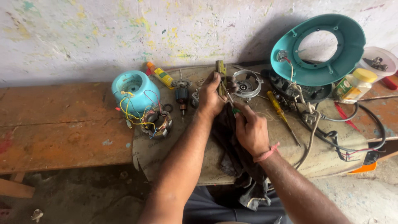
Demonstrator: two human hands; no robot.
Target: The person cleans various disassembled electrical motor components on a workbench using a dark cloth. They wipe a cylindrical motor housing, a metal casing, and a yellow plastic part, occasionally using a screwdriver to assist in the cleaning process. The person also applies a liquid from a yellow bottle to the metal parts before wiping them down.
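White tub with dark metal parts

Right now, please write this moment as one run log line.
left hand: grips small metal part | right hand: on dark cloth | yellow screwdriver: lies right | wired stator: lies left

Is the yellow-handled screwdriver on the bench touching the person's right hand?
Apart. The head view shows bare brown mat between the yellow-handled screwdriver and the right hand.
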